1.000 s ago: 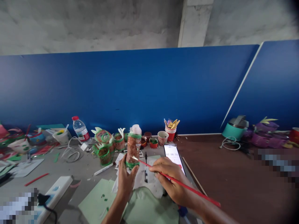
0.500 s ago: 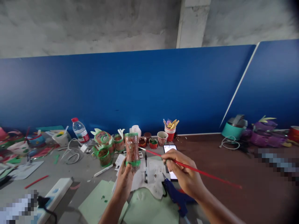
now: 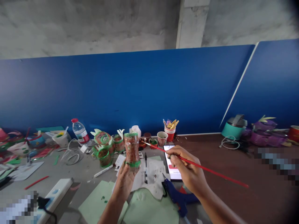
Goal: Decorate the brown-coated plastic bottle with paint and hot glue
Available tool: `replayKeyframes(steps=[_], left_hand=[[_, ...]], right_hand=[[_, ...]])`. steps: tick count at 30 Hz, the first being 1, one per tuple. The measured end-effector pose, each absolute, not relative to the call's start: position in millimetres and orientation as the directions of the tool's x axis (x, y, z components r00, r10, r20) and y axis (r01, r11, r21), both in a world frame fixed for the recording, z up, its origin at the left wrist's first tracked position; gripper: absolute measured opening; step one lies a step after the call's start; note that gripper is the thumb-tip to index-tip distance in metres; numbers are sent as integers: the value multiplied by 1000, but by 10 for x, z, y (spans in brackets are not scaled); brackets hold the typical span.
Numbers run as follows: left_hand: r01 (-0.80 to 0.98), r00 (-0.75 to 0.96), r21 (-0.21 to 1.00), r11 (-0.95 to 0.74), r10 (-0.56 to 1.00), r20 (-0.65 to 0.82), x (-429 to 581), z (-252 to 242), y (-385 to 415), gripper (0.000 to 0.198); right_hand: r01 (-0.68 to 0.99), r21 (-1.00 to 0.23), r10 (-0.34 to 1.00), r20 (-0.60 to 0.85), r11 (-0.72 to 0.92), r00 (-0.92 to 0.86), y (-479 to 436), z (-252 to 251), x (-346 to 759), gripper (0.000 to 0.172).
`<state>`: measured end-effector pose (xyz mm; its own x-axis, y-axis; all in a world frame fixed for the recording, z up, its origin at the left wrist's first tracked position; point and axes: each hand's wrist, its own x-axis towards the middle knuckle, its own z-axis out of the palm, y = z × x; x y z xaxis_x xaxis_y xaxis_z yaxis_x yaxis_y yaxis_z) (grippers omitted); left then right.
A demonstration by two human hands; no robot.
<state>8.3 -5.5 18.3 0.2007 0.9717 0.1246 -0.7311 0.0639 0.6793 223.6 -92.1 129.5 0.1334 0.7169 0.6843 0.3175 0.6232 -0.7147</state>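
Observation:
My left hand [image 3: 126, 179] is closed round the lower end of a cut plastic bottle [image 3: 132, 149], painted reddish brown with green bands at top and bottom. It is held upright over the table. A long red paintbrush [image 3: 207, 169] is pinched in my right hand [image 3: 187, 166]; its bristles point left, near a small cup of brown paint [image 3: 142, 142] and apart from the bottle. Beside it stands a cup of green paint [image 3: 153, 143]. Below my right hand lie a phone [image 3: 171, 165] with a lit screen and a blue glue gun [image 3: 176, 194].
Painted pots [image 3: 104, 155] and a water bottle [image 3: 80, 132] stand back left. A red cup of clips [image 3: 170, 132] is by the blue partition [image 3: 144, 87]. Green paper [image 3: 149, 208] lies in front, a power strip [image 3: 56, 194] at left, a turquoise pot [image 3: 233, 127] at right.
My right hand has moved slightly right, and the brush tip has lifted away from the bottle towards the paint cups. The bottle has turned a little in my left hand.

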Motion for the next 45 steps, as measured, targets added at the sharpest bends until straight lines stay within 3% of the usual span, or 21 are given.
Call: replayKeyframes(steps=[14, 20, 40, 45], left_hand=[[-754, 218, 652, 87, 968, 123, 89, 170, -37, 34], [-755, 219, 647, 108, 971, 93, 79, 152, -12, 43], [-754, 261, 640, 147, 962, 87, 77, 162, -42, 41], [-750, 279, 641, 164, 957, 80, 81, 164, -46, 41]], right_hand=[[329, -740, 775, 631, 587, 36, -937, 1271, 2210, 17], [348, -730, 781, 625, 588, -10, -946, 1287, 2145, 17], [317, -762, 801, 598, 565, 8, -936, 1245, 2168, 17], [267, -796, 806, 583, 544, 96, -880, 1224, 2213, 17]])
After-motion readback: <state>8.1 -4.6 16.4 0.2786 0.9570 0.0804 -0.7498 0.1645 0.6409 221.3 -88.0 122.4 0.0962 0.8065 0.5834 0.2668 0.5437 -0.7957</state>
